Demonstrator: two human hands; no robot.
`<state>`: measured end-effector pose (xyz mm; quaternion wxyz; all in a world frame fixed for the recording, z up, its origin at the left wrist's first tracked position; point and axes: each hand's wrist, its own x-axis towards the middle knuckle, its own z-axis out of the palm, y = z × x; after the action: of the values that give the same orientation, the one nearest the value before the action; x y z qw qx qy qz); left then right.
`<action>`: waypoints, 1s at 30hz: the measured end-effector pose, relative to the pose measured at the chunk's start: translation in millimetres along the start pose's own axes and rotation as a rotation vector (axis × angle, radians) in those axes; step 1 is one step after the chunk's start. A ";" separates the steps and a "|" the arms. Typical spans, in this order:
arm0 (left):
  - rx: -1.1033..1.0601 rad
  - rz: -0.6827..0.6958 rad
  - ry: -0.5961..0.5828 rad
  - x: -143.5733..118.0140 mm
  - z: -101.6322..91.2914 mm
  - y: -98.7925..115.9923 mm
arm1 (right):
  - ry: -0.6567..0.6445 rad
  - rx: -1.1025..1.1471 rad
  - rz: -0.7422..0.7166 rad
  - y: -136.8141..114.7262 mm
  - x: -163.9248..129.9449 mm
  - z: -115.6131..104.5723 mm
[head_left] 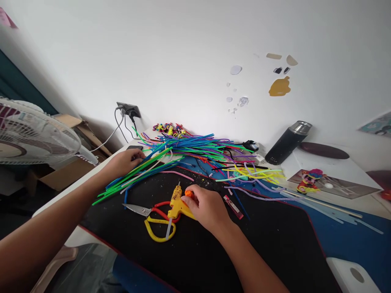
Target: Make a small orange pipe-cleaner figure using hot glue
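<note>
My right hand (207, 207) is closed round a small orange fuzzy piece (189, 193), pinched between thumb and fingers. It is just over the yellow glue gun (175, 203), whose clear glue stick (168, 228) sticks out toward me. Beside the gun lie open scissors (142, 209) with one red and one yellow handle. At the left edge of the heap of pipe cleaners (195, 142), my left hand (130, 159) has its fingers curled in. What they pinch, if anything, is hidden. Green pipe cleaners (131, 179) run beneath and beside that hand.
A black mat (259, 244) covers the table. Yellow pipe cleaners (259, 173), a small red packet (233, 206), a black flask (288, 142) and a colourful figure (310, 181) are on the right. Similar small figures (169, 128) stand by the wall. A fan (33, 134) is at left.
</note>
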<state>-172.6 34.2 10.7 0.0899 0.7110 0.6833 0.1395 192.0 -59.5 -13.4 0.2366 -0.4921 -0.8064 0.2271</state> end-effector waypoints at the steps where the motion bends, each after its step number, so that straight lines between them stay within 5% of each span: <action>1: 0.053 0.033 0.018 -1.6 0.2 -0.6 | 0.007 0.002 0.000 0.6 0.2 0.3; 6: 0.232 0.171 0.142 -15.2 1.0 19.8 | 0.028 0.014 0.002 2.4 1.1 0.2; 11: 0.264 0.202 0.036 -12.2 13.1 40.9 | 0.035 0.022 0.009 3.1 1.4 -0.5; 20: 0.196 0.081 -0.101 13.5 33.0 42.7 | 0.014 0.001 0.006 1.5 1.5 -0.2; 30: -0.233 -0.004 -0.202 -0.4 -27.2 36.8 | 0.008 -0.005 0.004 1.0 1.2 -0.5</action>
<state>-146.5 30.2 48.1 0.2404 0.7049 0.6513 0.1454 192.6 -57.9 -13.5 0.2380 -0.4954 -0.8050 0.2235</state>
